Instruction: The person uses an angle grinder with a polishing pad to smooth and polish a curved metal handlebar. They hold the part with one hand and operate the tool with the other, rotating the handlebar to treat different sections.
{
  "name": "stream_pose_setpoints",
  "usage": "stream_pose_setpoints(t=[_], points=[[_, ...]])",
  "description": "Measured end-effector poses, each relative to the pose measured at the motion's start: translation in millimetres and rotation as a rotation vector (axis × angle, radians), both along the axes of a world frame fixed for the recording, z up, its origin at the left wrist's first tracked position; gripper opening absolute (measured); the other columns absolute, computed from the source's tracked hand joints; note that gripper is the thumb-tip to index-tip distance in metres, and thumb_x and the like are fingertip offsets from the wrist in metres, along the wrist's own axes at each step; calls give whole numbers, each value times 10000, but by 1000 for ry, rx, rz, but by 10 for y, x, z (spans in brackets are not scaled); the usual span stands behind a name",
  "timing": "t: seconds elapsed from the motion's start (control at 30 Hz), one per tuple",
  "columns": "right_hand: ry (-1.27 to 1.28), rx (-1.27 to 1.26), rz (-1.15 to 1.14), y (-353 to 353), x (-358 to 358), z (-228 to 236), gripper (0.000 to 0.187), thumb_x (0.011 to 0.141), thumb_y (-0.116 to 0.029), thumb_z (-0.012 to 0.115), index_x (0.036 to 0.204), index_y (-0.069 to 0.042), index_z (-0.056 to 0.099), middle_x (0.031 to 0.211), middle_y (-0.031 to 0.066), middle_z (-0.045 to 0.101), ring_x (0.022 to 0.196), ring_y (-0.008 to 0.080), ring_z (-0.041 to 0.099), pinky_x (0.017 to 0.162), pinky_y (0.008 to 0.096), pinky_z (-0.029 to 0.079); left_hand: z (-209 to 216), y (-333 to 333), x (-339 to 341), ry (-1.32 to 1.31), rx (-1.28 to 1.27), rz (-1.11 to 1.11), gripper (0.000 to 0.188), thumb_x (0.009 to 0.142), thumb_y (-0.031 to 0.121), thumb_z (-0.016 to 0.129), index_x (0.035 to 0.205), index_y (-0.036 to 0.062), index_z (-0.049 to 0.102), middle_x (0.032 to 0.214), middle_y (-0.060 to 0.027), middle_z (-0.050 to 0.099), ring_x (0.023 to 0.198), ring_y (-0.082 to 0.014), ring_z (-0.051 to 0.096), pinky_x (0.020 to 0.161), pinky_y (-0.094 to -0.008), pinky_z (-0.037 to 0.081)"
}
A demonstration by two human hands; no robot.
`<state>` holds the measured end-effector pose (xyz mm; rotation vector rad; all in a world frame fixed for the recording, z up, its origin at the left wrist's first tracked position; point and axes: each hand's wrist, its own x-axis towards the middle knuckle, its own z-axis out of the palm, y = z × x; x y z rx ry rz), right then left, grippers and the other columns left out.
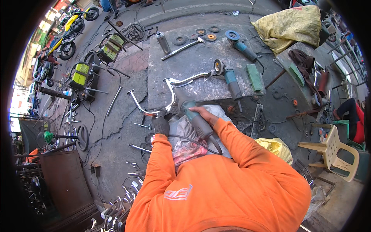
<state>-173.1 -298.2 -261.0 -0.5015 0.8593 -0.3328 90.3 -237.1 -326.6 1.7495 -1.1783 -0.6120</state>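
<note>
My left hand [161, 124], in a dark glove, is closed around the lower bend of a shiny bent metal tube [171, 92]. The tube forks, one arm reaching up onto the grey board and the other out to the left. My bare right hand [205, 115] grips a teal and grey angle grinder [198, 123], whose head lies close beside the tube. The grinder's disc is blurred and hard to make out. Beneath the tool, a grey and pink cloth [187, 145] covers my lap. A black cord runs from the grinder's rear.
On the board [162, 69] lie two more grinders, one with a flap disc [232, 83] and one with a blue disc [243, 48], a spray can [162, 42], a green block [254, 77] and several discs. Green-topped machines [80, 75] stand left; a beige chair [332, 149] stands right.
</note>
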Motion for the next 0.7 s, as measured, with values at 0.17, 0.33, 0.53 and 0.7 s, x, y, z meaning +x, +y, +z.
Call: stream_pose_setpoints(t=[0.17,0.33,0.53,0.7], points=[[39,-21,6,16,12,26,516,884,-472,692,1100,-7,632,851,120,673,619,221,659,570,347,554,-95,-52,-17,540,-5,157,343,856,65,746,1174,-10,638,1097,-144,692,920,-240,701,795,-366,596],[35,-74,12,21,-1,61,510,879,-467,695,1083,-2,645,855,124,675,625,225,664,580,348,555,85,-82,-124,897,-21,304,506,831,87,763,1240,-68,509,1087,-169,658,886,-262,705,721,-370,619],[62,-106,13,11,-4,78,519,875,-463,699,1090,7,651,872,125,682,633,222,666,594,349,551,109,-65,-112,859,44,314,491,833,143,773,1193,-91,535,1083,-167,661,883,-256,706,745,-348,602],[94,-169,-11,23,9,84,515,874,-453,705,1097,10,663,880,118,684,645,212,665,603,345,545,83,-32,-63,760,112,198,480,835,171,779,1151,-108,549,1069,-169,668,873,-255,704,757,-341,594]])
